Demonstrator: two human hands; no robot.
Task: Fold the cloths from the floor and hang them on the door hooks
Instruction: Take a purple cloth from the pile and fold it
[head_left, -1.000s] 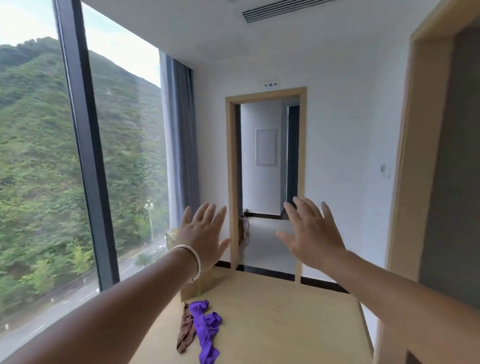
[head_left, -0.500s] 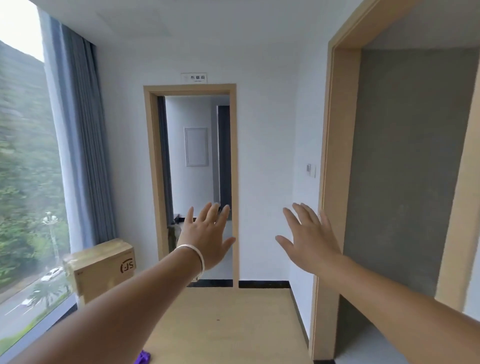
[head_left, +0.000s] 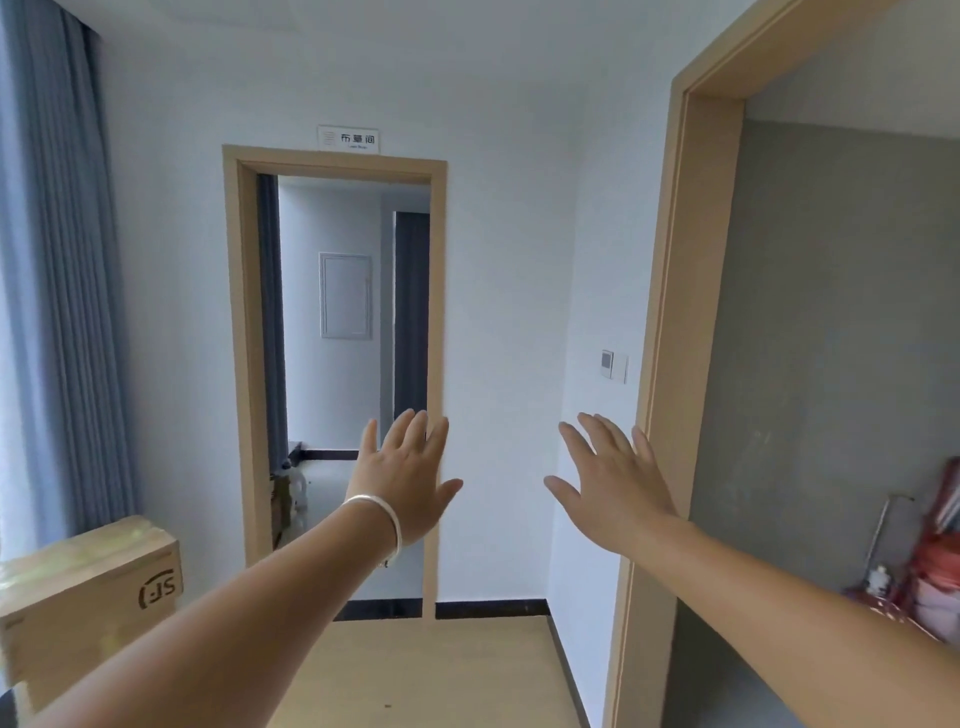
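From the head view, we hold both arms out ahead of us at chest height. Our left hand (head_left: 408, 480), with a pale bangle (head_left: 382, 522) at the wrist, has its fingers (head_left: 415, 436) spread wide and straight, and it holds nothing. Our right hand (head_left: 615, 483) is the same, fingers (head_left: 597, 441) splayed and empty. Neither hand touches anything.

We cannot see any cloths in this view, nor any door hooks. The wooden floor (head_left: 441, 670) ahead of us shows only bare boards where it is visible. A cardboard box (head_left: 88, 592) stands at the lower left under the curtain (head_left: 57, 260). Ahead is an open doorway (head_left: 337, 364) into another room, and to our right a wide opening (head_left: 675, 364) with a grey wall and some red bags (head_left: 935, 566) low at the edge.

We judge the task barely begun: nothing is in hand, nothing folded or hung as far as we can see. Finding the cloths, folding and hanging all seem to remain.
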